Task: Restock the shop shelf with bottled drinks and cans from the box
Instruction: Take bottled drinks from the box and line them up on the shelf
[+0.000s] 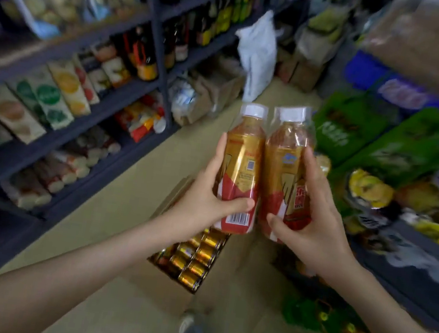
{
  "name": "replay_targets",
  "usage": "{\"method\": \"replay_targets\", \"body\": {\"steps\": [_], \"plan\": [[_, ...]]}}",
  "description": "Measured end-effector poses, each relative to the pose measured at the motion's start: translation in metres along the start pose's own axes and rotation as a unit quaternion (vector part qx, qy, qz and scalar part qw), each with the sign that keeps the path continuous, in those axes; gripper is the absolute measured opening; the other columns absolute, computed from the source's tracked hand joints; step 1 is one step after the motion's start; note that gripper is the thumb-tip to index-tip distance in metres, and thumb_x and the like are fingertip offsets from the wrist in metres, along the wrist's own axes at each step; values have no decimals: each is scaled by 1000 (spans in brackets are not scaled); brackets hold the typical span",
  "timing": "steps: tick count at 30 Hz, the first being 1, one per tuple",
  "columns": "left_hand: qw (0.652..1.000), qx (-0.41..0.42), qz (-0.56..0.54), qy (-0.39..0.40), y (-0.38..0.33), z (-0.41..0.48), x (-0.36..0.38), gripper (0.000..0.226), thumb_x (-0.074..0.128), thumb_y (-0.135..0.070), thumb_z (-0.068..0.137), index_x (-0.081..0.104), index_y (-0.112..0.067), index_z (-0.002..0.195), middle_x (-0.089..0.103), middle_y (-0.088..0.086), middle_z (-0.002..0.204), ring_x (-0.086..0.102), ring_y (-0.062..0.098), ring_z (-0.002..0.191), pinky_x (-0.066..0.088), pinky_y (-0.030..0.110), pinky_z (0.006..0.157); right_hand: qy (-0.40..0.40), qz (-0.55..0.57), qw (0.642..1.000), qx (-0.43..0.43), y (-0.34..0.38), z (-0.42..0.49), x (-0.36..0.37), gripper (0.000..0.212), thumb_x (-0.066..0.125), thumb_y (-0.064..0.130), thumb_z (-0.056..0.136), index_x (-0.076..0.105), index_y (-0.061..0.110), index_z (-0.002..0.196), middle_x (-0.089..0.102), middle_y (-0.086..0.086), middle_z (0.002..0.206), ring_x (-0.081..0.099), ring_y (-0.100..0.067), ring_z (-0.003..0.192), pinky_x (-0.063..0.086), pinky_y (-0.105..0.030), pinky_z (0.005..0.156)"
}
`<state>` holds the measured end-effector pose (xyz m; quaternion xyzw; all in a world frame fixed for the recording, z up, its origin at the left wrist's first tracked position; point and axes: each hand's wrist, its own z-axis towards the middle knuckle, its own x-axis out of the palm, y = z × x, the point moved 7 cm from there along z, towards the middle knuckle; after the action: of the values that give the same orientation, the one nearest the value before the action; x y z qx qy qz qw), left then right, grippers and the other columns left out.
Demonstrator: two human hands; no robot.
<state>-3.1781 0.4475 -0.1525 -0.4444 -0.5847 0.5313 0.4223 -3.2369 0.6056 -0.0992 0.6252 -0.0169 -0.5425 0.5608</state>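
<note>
gold-and-red drinks, one per hand, so i figured i was mid-carry from box (161, 292) to shelf (157, 41). left hand (208, 193) was curled round the left bottle (243, 164), right hand (316, 219) round the right bottle (283, 173), the two touching, upright above the cans (197, 260). next move needed a free gap on the shelf.

gold-red bottles (242, 167) w/ white caps, gold cans (194, 260)

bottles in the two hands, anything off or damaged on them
One oddity: the right-hand bottle has loose clear plastic wrap clinging over its cap and shoulder, while the left-hand bottle is bare. Both are capped and held side by side, with no dent or leak visible.
</note>
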Motion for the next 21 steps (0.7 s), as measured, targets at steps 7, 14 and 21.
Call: {"method": "replay_targets", "body": {"steps": [7,14,21], "plan": [[981,177,56,55,-137,-30,135,109,81,-42,64,2,-71,134,36,-5,149,47,16,130,47,51,100,-145,-45,986,-73,52,-86,-164,106,76,14,77,2,35,151,19,18,151,22,1,140,26,-4,104],[944,317,86,38,-221,-69,315,108,79,-49,64,2,-68,137,45,-9,141,45,18,131,41,50,105,-242,-99,958,-114,54,-202,-328,104,75,23,78,1,37,150,20,24,150,25,-3,141,31,-25,112],[899,418,126,-39,-299,-71,442,110,79,-43,73,-4,-56,145,39,0,127,46,6,112,42,21,97,-315,-182,918,-157,45,-257,-463,101,72,12,83,-3,31,148,15,-7,155,18,3,139,21,1,100]]}}
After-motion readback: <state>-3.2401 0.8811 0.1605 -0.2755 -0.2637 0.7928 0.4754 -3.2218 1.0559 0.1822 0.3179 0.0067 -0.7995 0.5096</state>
